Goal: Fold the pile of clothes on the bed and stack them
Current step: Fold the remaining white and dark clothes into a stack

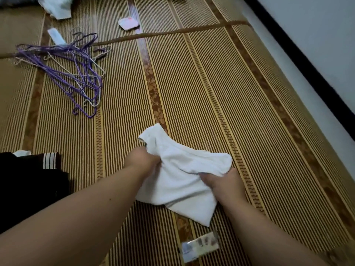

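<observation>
A white garment (178, 181) lies bunched on the striped bed mat (211, 93), near the middle of the view. My left hand (143, 160) grips its left side with curled fingers. My right hand (222, 182) grips the fabric at its right edge, under a fold. A dark garment with a white-striped cuff (34, 175) lies at the left edge, with a bit of white cloth (22, 153) behind it.
A tangle of purple and white wire hangers (73, 68) lies at the upper left. A small pink-white packet (128, 23) and pale cloth (55, 6) sit at the top. A clear packet (199, 246) lies near me. The wall and dark bed edge (299, 60) run along the right.
</observation>
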